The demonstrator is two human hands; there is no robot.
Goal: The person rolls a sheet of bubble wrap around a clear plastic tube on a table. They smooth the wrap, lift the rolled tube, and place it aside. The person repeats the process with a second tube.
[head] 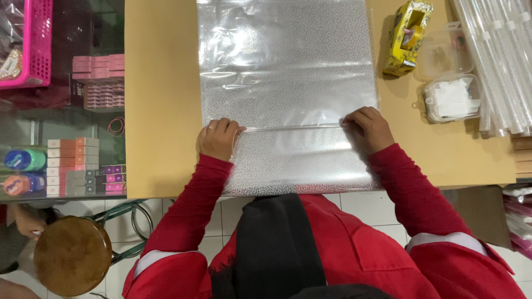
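A sheet of clear, textured plastic film [285, 66] lies flat on a tan table [160, 99], reaching from the far edge to the near edge. A raised fold line runs across the film between my two hands. My left hand [218, 138] pinches the left end of that fold, fingers closed on the film. My right hand [367, 128] pinches the right end the same way. Both sleeves are red.
A yellow tape dispenser [407, 36] lies at the back right, beside two clear plastic boxes [450, 75] and several clear rolls [501, 61]. A glass case with small boxes [77, 166] stands left. A pink basket [33, 44] and a round wooden stool [72, 254] are also left.
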